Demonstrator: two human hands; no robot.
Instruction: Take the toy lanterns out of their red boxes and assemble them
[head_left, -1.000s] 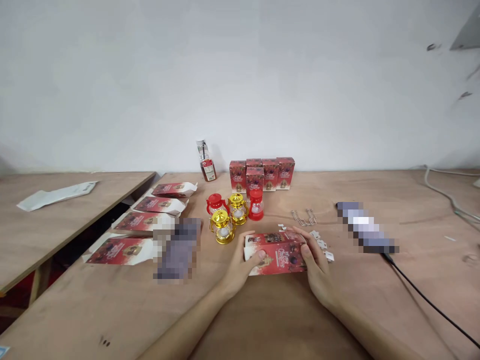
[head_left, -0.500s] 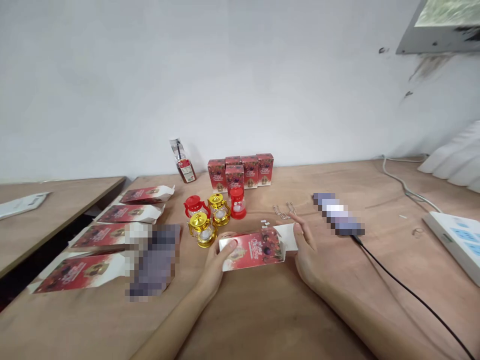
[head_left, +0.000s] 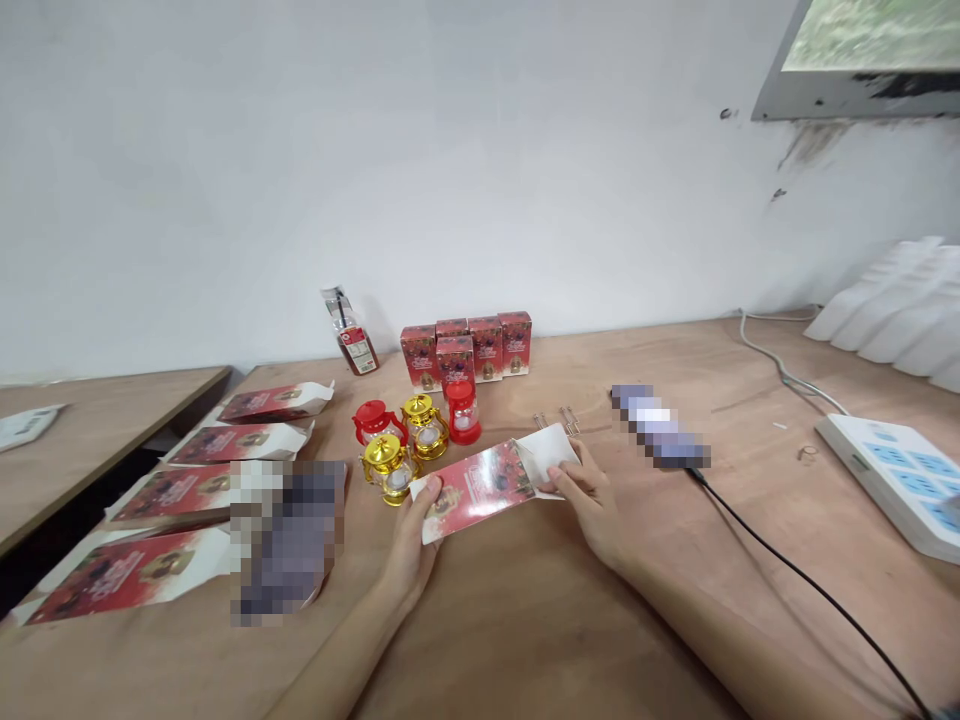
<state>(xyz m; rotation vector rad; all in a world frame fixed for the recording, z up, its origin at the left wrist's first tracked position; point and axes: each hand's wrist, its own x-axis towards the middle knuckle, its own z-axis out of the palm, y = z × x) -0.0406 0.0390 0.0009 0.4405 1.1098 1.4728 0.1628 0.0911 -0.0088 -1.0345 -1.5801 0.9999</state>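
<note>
Head view is showing two bare hands with one red carton (head_left: 476,490) between them, just in front of four small lanterns on the wooden table (head_left: 480,640); the left hand (head_left: 414,525) is clamping the carton's left end, its thumb lying on the printed face, its other fingers mostly hiding behind; the right hand (head_left: 589,490) is holding the opposite end, its fingers closing on the white flap (head_left: 551,455). This end is standing open, but the inside is not showing itself, so I cannot tell what it is containing.

Close beyond the left hand the lanterns are standing upright — two gold lanterns (head_left: 424,428) and two red lanterns (head_left: 463,415); their clear bodies are letting a whitish piece be seen in some of them. Behind them five red boxes (head_left: 487,350) are standing in a group near the wall; they are looking closed, and their contents are hiding. On the left four cartons (head_left: 139,575) are lying in a row, their white flaps spreading at the right ends; their insides are also hiding. Near the wall a clear bottle (head_left: 360,352) is leaning, holding dark brownish content; beyond the right hand thin metal wires (head_left: 568,420) are lying.
</note>
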